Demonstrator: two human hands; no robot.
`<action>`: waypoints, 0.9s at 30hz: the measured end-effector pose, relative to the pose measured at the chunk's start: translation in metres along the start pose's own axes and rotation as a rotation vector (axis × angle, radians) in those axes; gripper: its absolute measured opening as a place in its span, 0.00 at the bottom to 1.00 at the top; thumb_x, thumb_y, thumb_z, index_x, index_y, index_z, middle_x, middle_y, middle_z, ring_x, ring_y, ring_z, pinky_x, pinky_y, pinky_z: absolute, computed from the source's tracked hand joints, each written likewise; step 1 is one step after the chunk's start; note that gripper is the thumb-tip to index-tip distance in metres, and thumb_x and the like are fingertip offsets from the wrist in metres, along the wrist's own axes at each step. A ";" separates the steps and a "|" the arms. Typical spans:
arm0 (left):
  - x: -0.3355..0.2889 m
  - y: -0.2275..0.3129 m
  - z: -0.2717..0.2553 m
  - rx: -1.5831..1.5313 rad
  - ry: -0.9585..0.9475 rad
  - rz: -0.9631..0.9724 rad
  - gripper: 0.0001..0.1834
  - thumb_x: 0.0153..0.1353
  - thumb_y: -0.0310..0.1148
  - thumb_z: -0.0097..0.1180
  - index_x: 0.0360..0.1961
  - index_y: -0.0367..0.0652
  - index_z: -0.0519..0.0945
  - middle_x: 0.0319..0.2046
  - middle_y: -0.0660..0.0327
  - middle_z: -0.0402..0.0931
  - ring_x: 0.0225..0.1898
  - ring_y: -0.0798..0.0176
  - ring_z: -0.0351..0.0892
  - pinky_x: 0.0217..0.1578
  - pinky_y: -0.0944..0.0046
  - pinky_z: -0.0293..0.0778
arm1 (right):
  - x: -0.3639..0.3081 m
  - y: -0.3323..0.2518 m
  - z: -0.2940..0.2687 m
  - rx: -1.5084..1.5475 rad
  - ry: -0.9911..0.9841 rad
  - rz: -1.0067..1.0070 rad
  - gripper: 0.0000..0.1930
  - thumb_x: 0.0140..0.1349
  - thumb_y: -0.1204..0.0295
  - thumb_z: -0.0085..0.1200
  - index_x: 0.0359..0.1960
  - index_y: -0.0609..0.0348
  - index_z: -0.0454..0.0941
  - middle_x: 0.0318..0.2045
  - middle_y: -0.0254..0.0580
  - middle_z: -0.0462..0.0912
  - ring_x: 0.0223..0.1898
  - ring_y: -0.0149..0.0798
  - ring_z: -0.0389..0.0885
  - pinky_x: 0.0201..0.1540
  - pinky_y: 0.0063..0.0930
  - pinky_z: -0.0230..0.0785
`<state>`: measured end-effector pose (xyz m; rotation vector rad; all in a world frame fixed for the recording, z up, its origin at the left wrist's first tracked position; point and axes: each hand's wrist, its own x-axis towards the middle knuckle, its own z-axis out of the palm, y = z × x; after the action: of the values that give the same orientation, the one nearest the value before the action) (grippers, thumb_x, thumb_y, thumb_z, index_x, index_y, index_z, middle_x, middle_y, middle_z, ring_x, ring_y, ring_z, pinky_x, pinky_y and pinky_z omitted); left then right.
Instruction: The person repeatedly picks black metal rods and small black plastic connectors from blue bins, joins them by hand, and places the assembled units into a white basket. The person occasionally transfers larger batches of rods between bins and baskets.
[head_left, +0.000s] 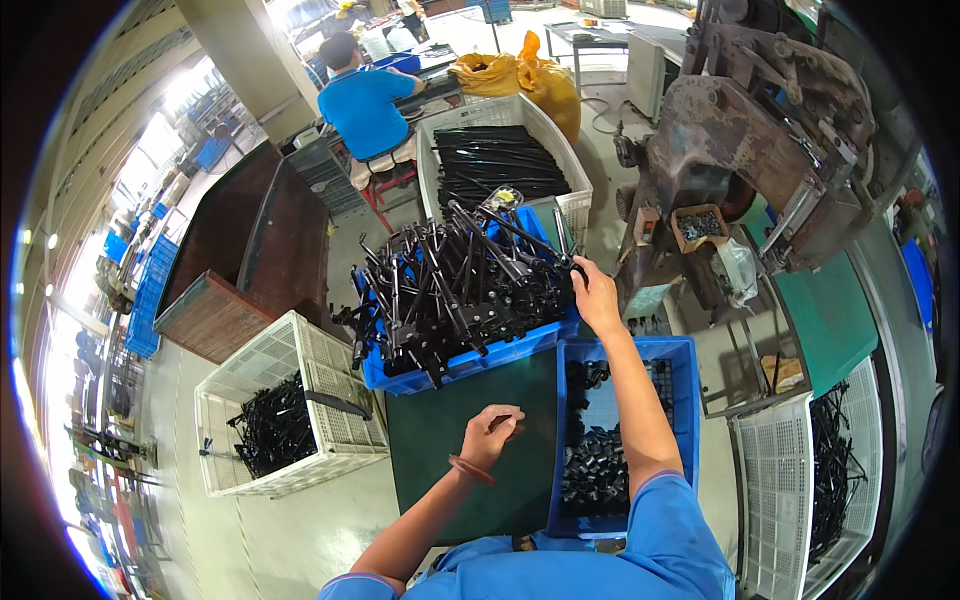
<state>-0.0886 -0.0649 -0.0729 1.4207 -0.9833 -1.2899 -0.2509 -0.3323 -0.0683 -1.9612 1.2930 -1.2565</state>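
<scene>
My right hand (597,295) reaches forward to the right edge of a heaped blue crate (460,372), its fingers closed on a black rod-like part (567,262). Long black parts with rods and brackets (450,285) are piled in that crate above its rim. My left hand (490,434), with a reddish band at the wrist, hovers over the green tabletop (425,470), fingers curled inward; what they hold, if anything, is hidden. Under my right forearm stands a second blue crate (692,430) with small black pieces (595,470).
White baskets with black parts stand at left (350,435) and right (775,480). Behind the heaped crate is a white bin (580,190) of black rods. A worn press machine (700,130) rises at right. A person in blue (362,110) sits ahead, near yellow sacks (550,95).
</scene>
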 end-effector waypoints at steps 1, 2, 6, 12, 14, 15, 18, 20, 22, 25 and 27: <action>0.000 -0.003 0.001 0.004 -0.002 0.011 0.10 0.63 0.26 0.50 0.45 0.37 0.76 0.40 0.58 0.79 0.38 0.64 0.81 0.39 0.67 0.75 | 0.001 0.000 -0.002 0.013 -0.021 0.019 0.15 0.61 0.69 0.51 0.48 0.60 0.74 0.42 0.53 0.80 0.43 0.56 0.78 0.47 0.42 0.70; 0.000 -0.006 0.003 -0.033 -0.009 -0.034 0.10 0.63 0.26 0.50 0.44 0.36 0.76 0.40 0.58 0.79 0.38 0.65 0.81 0.39 0.67 0.75 | 0.003 0.001 -0.004 0.009 -0.020 -0.005 0.15 0.61 0.68 0.51 0.48 0.59 0.75 0.42 0.53 0.80 0.43 0.56 0.78 0.47 0.42 0.70; 0.001 -0.011 0.013 -0.055 -0.034 -0.120 0.10 0.63 0.26 0.50 0.45 0.36 0.75 0.39 0.59 0.79 0.39 0.65 0.80 0.40 0.68 0.76 | 0.009 0.002 -0.021 -0.061 -0.097 -0.002 0.17 0.60 0.62 0.52 0.48 0.57 0.76 0.30 0.47 0.81 0.32 0.50 0.79 0.37 0.40 0.71; -0.019 -0.017 0.011 0.028 -0.006 -0.170 0.11 0.63 0.27 0.50 0.46 0.36 0.75 0.41 0.57 0.79 0.39 0.64 0.81 0.40 0.67 0.76 | -0.005 0.021 -0.058 0.030 0.195 0.154 0.22 0.59 0.59 0.56 0.49 0.60 0.76 0.26 0.41 0.78 0.25 0.39 0.76 0.32 0.33 0.70; -0.031 -0.029 0.005 0.064 0.030 -0.222 0.11 0.62 0.26 0.50 0.46 0.34 0.75 0.40 0.57 0.79 0.37 0.65 0.80 0.39 0.67 0.76 | -0.014 0.031 -0.067 -0.039 0.109 0.205 0.24 0.61 0.55 0.53 0.52 0.60 0.74 0.43 0.45 0.78 0.39 0.41 0.78 0.43 0.33 0.69; -0.036 -0.044 0.003 0.072 0.028 -0.251 0.12 0.62 0.26 0.50 0.46 0.34 0.75 0.39 0.57 0.79 0.37 0.65 0.80 0.39 0.67 0.76 | -0.012 0.042 -0.064 -0.106 0.095 0.134 0.26 0.61 0.53 0.51 0.53 0.60 0.73 0.46 0.47 0.76 0.43 0.43 0.76 0.47 0.34 0.67; -0.049 -0.095 -0.004 0.160 0.012 -0.329 0.13 0.60 0.27 0.51 0.45 0.34 0.76 0.36 0.56 0.80 0.35 0.65 0.81 0.37 0.67 0.76 | 0.010 0.072 -0.034 -0.054 -0.003 0.087 0.30 0.62 0.48 0.46 0.56 0.60 0.71 0.54 0.53 0.72 0.56 0.49 0.70 0.59 0.35 0.60; -0.050 -0.101 0.007 0.131 0.013 -0.344 0.12 0.60 0.27 0.51 0.44 0.34 0.76 0.35 0.57 0.80 0.35 0.65 0.81 0.37 0.67 0.76 | 0.028 0.075 -0.015 0.174 -0.089 0.172 0.31 0.63 0.47 0.45 0.57 0.61 0.70 0.56 0.55 0.70 0.59 0.52 0.67 0.62 0.36 0.56; -0.047 -0.099 0.013 0.195 -0.060 -0.369 0.12 0.62 0.26 0.51 0.46 0.33 0.74 0.40 0.56 0.79 0.38 0.64 0.81 0.39 0.66 0.77 | 0.041 0.070 -0.002 0.265 -0.119 0.219 0.30 0.63 0.48 0.45 0.56 0.62 0.70 0.56 0.56 0.70 0.59 0.53 0.66 0.62 0.37 0.57; -0.050 -0.106 0.019 0.208 -0.076 -0.365 0.12 0.62 0.26 0.51 0.47 0.33 0.74 0.40 0.56 0.79 0.39 0.63 0.81 0.39 0.66 0.77 | 0.045 0.075 0.029 0.232 -0.155 0.205 0.27 0.62 0.53 0.49 0.55 0.61 0.72 0.54 0.55 0.71 0.58 0.52 0.68 0.60 0.36 0.59; -0.050 -0.106 0.018 0.191 -0.061 -0.378 0.12 0.62 0.26 0.50 0.47 0.34 0.74 0.41 0.56 0.79 0.39 0.63 0.81 0.39 0.66 0.77 | 0.049 0.077 0.040 0.262 -0.096 0.147 0.26 0.61 0.54 0.49 0.55 0.59 0.72 0.54 0.54 0.71 0.58 0.51 0.68 0.60 0.36 0.59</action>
<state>-0.1163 0.0050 -0.1640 1.7861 -0.9252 -1.5513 -0.2442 -0.4135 -0.1253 -1.6911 1.1400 -1.1795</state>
